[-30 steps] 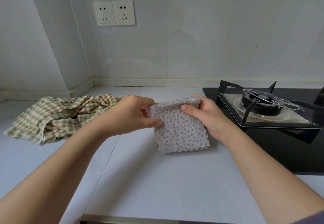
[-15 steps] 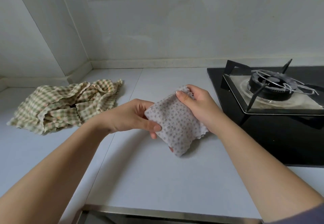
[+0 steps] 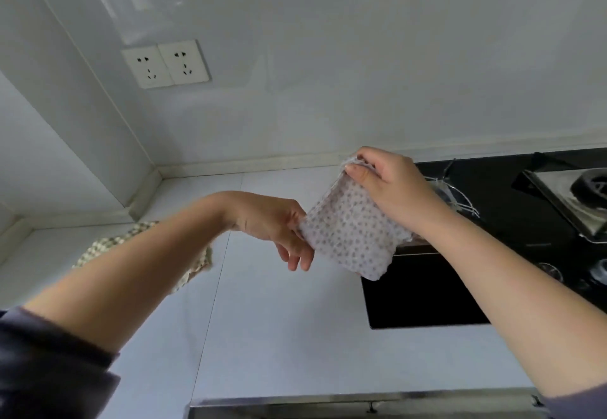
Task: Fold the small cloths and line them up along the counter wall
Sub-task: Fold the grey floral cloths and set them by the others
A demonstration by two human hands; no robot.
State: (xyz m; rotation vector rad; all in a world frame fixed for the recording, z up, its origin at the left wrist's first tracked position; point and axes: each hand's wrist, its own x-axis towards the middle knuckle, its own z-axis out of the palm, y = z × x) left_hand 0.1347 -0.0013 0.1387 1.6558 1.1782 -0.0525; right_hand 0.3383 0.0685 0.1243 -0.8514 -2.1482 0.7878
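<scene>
A small white cloth with grey dots (image 3: 351,238), folded into a square, hangs in the air above the counter (image 3: 262,336). My right hand (image 3: 391,188) pinches its top corner near the back wall. My left hand (image 3: 279,225) pinches its left edge, with the lower fingers hanging loose. A crumpled green-checked cloth (image 3: 108,244) lies on the counter to the left, mostly hidden behind my left forearm.
A black gas hob (image 3: 532,248) with a burner and pan support fills the right side of the counter. Two wall sockets (image 3: 166,65) sit on the back wall. The wall steps forward at the left corner. A metal counter edge (image 3: 361,400) runs along the front.
Both hands have lifted the dotted cloth off the counter and carried it up and back toward the wall. The camera has tilted, so more wall shows.
</scene>
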